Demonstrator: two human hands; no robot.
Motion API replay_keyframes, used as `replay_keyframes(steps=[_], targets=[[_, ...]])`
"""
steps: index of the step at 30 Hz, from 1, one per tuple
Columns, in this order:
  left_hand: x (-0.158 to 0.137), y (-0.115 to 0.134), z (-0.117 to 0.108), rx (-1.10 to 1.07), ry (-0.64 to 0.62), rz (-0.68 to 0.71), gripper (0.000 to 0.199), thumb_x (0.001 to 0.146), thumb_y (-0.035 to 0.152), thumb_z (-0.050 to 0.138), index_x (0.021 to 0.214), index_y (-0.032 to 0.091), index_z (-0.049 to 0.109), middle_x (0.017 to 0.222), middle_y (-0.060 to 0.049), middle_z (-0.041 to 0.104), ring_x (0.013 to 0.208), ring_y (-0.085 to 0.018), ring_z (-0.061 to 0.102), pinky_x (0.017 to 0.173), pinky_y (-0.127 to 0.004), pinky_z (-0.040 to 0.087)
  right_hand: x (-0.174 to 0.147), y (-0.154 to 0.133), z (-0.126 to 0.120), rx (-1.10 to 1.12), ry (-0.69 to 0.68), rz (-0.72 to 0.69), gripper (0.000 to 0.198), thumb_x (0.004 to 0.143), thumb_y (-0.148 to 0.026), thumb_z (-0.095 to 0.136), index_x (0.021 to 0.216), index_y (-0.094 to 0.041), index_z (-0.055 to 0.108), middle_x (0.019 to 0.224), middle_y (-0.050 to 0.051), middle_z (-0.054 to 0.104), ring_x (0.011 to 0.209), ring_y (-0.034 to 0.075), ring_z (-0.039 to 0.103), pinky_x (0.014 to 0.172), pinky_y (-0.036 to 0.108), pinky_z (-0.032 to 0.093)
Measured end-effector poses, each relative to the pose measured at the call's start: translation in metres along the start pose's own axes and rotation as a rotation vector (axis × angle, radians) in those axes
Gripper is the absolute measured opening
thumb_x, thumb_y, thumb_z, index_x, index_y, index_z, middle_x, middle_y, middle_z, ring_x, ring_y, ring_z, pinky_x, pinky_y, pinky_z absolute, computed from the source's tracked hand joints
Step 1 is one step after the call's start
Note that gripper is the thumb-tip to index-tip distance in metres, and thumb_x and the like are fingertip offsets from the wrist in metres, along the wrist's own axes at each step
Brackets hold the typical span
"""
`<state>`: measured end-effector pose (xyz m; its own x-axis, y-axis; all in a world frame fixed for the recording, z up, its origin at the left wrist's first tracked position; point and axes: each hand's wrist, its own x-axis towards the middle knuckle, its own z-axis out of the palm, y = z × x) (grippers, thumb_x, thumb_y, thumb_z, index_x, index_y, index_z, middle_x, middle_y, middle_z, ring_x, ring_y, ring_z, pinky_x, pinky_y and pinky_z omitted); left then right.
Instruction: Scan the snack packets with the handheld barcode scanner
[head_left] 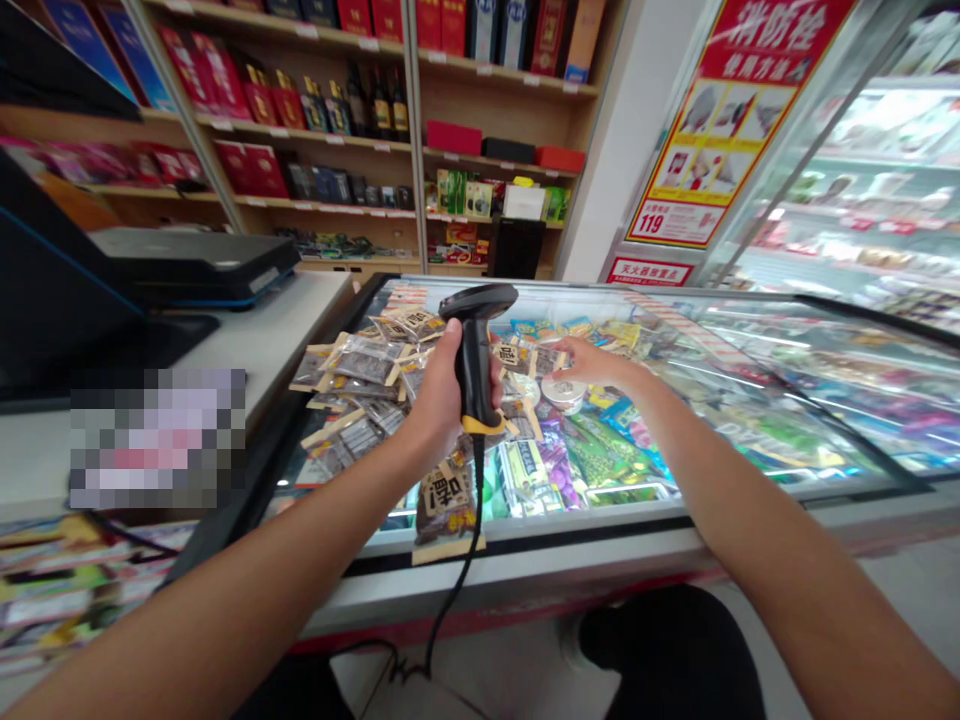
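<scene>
My left hand [441, 385] is wrapped around the handle of a black barcode scanner [472, 360], which stands upright with its head on top and a yellow band at its base. A cord runs down from it. To its right, my right hand [592, 362] pinches the right end of a small brown snack packet [529, 357]. Beneath my right hand are round white-lidded tubs [564, 392]. A pile of similar snack packets [367, 360] lies on the glass-topped freezer [442, 535] to the left, and a single packet [444, 500] lies at the front edge.
Colourful frozen goods [600, 445] show through the freezer glass. At left a counter [300, 310] carries a flat black device [202, 255] and a dark monitor [52, 270]. Shelves [322, 130] of boxes and bottles stand behind. The scanner's cord [457, 590] hangs over the freezer's front.
</scene>
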<state>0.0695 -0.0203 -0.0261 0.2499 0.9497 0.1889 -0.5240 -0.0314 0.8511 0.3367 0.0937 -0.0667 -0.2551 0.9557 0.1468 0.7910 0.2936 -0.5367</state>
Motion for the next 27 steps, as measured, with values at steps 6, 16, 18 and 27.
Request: replay_keyframes(steps=[6,16,18,27], targets=[[-0.001,0.001,0.002,0.054,0.038,-0.015,0.053,0.094,0.068,0.044,0.092,0.017,0.06,0.056,0.003,0.056,0.039,-0.01,0.052,0.04,-0.021,0.039,0.004,0.0,-0.009,0.534,0.176,0.153,0.024,0.072,-0.027,0.079,0.092,-0.02,0.069,0.086,0.005,0.077,0.082,0.024,0.072,0.077,0.038,0.06],[0.002,-0.01,-0.004,0.249,-0.106,-0.047,0.061,0.078,0.076,0.063,0.091,0.016,0.06,0.056,0.002,0.058,0.037,-0.012,0.053,0.035,-0.023,0.04,0.001,-0.02,-0.018,0.275,0.629,-0.02,0.034,0.08,-0.049,0.068,0.09,-0.018,0.078,0.079,0.005,0.074,0.074,0.022,0.066,0.072,0.035,0.053],[0.0,-0.009,-0.003,0.251,-0.123,-0.057,0.06,0.078,0.075,0.064,0.09,0.016,0.06,0.056,0.002,0.058,0.037,-0.012,0.053,0.035,-0.023,0.041,0.0,-0.021,-0.018,0.249,0.617,-0.016,0.033,0.08,-0.048,0.067,0.09,-0.019,0.079,0.076,0.005,0.074,0.071,0.023,0.065,0.071,0.035,0.052],[0.0,-0.007,-0.002,0.276,-0.169,-0.064,0.062,0.078,0.076,0.063,0.09,0.015,0.062,0.056,0.001,0.059,0.037,-0.012,0.053,0.035,-0.023,0.041,-0.001,-0.023,-0.017,0.168,0.536,-0.011,0.037,0.081,-0.047,0.065,0.095,-0.016,0.081,0.078,0.006,0.075,0.064,0.019,0.06,0.065,0.033,0.047]])
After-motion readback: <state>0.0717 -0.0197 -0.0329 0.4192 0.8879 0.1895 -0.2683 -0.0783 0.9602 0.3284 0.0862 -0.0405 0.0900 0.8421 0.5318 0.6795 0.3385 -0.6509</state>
